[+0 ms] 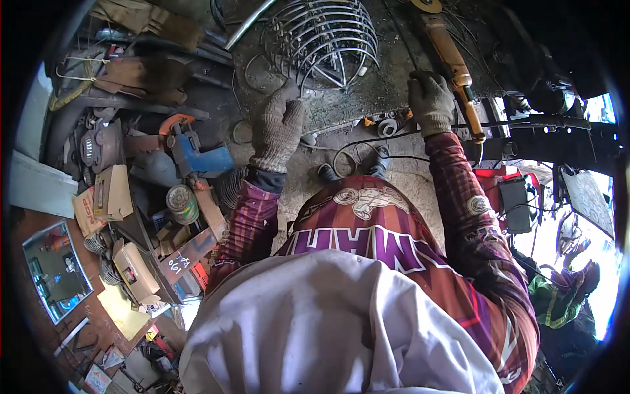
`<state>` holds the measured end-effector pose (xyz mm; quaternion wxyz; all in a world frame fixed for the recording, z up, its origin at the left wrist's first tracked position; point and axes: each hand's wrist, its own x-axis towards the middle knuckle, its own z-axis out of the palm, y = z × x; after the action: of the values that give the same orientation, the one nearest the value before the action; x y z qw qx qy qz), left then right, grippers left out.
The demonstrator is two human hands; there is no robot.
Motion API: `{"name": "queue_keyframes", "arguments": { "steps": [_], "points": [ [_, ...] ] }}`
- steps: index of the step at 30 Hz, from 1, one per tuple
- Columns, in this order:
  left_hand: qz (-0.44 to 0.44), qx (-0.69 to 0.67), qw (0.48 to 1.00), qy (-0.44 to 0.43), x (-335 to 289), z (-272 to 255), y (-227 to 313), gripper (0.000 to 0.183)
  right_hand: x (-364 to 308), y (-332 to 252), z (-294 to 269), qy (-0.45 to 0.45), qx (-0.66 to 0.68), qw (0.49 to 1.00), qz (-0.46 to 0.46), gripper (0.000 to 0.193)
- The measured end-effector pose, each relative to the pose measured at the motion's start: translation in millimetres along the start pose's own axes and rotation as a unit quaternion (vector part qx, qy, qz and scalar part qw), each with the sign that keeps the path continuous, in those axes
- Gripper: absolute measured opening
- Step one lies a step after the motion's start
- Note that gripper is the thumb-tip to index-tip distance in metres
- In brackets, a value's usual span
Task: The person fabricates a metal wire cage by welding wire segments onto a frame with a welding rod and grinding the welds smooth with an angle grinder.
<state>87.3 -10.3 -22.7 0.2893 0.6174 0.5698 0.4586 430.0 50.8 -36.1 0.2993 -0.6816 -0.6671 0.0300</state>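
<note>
A rounded cage of bent metal rods [321, 39] sits on the dark metal worktable [387, 85], its ribs curving over a pointed lower end. My left hand [279, 125], in a knitted grey glove, is closed at the cage's lower left, fingertips at its rods. What exactly lies inside those fingers is hidden. At the table's near edge, my right hand [431, 102], gloved alike, closes round the lower end of a thin dark rod [401, 36] that runs away from me. Just right of that hand lies an orange angle grinder [453, 59], its disc at the far end.
Leather work gloves [141, 79] lie at the upper left. Below them are a blue clamp-like tool [200, 154], a tin can [182, 203] and open cardboard boxes [134, 269]. Cables [394, 138] cross below the table edge. A red box [502, 176] stands at right.
</note>
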Motion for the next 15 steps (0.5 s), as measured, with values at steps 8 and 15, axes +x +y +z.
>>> {"name": "queue_keyframes", "arguments": {
  "steps": [8,15],
  "points": [
    [-0.038,-0.053,0.998,-0.011,2,-8,10,0.033,0,0,0,0.0,-0.005,1.0,-0.001,0.021],
    [-0.093,-0.145,0.985,0.001,0,-6,-4,0.036,0,3,3,0.012,0.0,1.0,-0.014,0.022]
  ]
}}
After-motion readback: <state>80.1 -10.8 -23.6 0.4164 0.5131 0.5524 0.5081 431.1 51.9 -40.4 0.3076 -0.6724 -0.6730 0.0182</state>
